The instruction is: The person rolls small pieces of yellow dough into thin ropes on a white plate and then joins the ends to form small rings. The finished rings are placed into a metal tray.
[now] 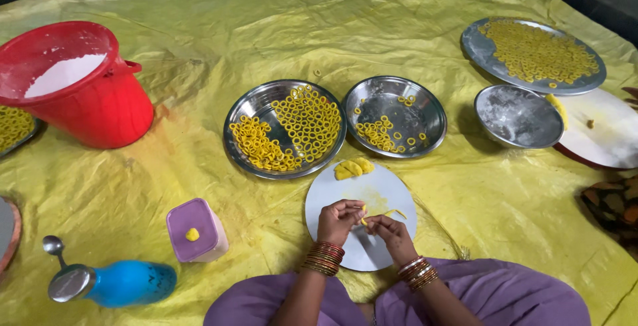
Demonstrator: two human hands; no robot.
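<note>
both hands (365, 223) pinch dough strip (364, 218) over white board (392, 193); steel plates (266, 107) w/ rings.

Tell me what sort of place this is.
Probably a home floor set up for making snacks: a yellow sheet covers the ground, steel plates hold small dough rings, and a red bucket holds white flour.
</note>
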